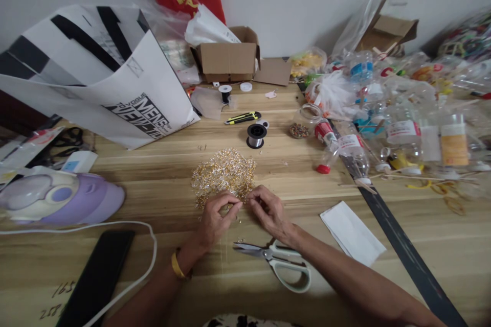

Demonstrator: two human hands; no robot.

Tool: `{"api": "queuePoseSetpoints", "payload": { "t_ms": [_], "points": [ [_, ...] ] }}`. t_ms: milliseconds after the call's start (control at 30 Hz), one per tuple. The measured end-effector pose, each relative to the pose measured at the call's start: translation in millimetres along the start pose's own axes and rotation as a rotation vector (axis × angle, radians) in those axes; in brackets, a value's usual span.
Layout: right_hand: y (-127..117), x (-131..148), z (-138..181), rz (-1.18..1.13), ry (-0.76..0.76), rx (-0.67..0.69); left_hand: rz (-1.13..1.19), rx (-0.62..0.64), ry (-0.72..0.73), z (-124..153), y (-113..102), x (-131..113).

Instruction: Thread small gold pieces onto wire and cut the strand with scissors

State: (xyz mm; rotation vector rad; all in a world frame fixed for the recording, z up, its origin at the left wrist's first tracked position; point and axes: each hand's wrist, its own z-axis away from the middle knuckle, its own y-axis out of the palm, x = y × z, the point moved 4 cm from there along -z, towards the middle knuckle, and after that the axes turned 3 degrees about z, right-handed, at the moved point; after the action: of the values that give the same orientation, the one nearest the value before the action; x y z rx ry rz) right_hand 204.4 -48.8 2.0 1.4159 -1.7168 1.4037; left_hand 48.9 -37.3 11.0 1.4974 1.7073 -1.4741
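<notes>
Wood-grained tabletop (161, 204), pale wall (284, 0) behind. Left hand (217, 217): thumb and forefinger pinched closed (contents, if any, too small to tell). Right hand (270, 214): likewise pinched, fingers curled, tips just beside the left's. Heap of small gold- and silver-coloured pieces (224, 171): directly beyond the hands, near edge at the fingers. Scissors (266, 254): just below the right hand, blades slightly parted. Spool (256, 137): upright, beyond the heap.

A shopping bag (92, 97) stands left of a cardboard box (229, 59).
</notes>
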Motion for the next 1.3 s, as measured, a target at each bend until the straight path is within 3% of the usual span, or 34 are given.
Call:
{"api": "queuePoseSetpoints", "payload": {
  "t_ms": [433, 867, 967, 1100, 1300],
  "points": [
    [8.7, -4.4, 4.8, -0.166, 0.096, 0.121, 0.023, 0.001, 0.002, -0.9, 0.1, -4.5],
    [4.4, -0.8, 0.9, -0.07, -0.052, 0.1, 0.007, 0.041, -0.018, -1.1, -3.6, -3.4],
    [3.3, -0.4, 0.5, -0.071, -0.072, 0.085, -0.021, 0.104, -0.036, -5.9, -9.2, -2.5],
    [3.2, -2.2, 0.4, -0.059, -0.061, 0.083, -0.106, 0.278, -0.039, -11.5, -17.6, 1.4],
    [0.9, -9.8, 0.2, -0.066, 0.048, 0.015, -0.304, 0.508, -0.018, -11.1, -22.5, 3.2]
  ]
}}
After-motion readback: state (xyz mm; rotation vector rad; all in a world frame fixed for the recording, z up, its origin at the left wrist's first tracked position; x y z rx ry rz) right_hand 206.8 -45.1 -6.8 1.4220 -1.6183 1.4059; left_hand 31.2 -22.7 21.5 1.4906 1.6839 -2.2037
